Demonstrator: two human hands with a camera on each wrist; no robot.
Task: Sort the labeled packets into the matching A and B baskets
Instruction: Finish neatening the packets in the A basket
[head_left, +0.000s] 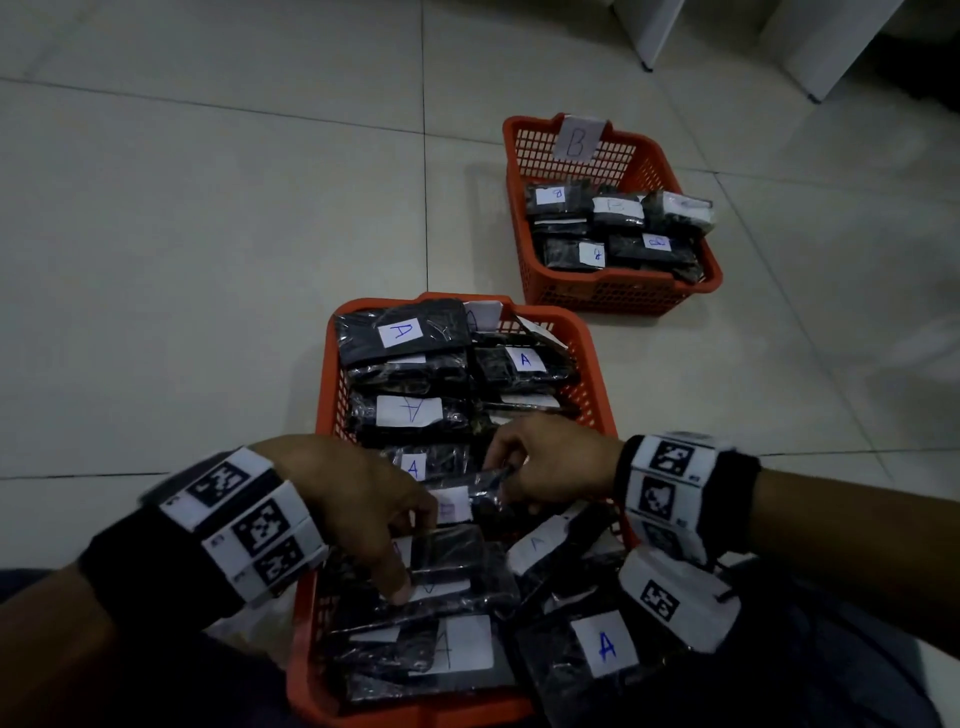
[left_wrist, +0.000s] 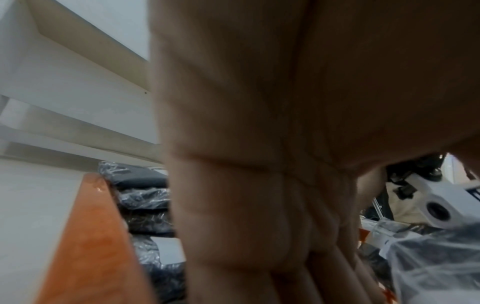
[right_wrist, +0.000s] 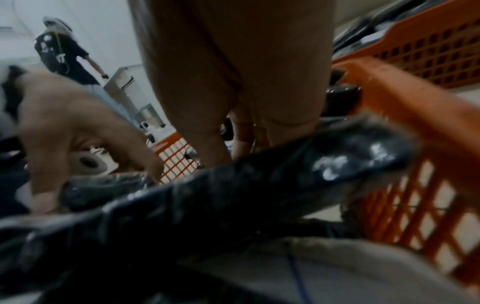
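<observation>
packet (head_left: 467, 499): atop heap in near basket (head_left: 582, 332), label probably B (blurred), long axis 8–2 o'clock | right hand (head_left: 550, 462): fingers pinch its 2 o'clock end | left hand (head_left: 358, 499): fingers curled down at its 8 o'clock end, grip unclear | B basket (head_left: 618, 296): 1 o'clock, right hand nearer

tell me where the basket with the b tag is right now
In the head view the B basket sits on the tiled floor at upper right, beyond and to the right of the nearer packet-filled basket that both hands are working over.
</observation>
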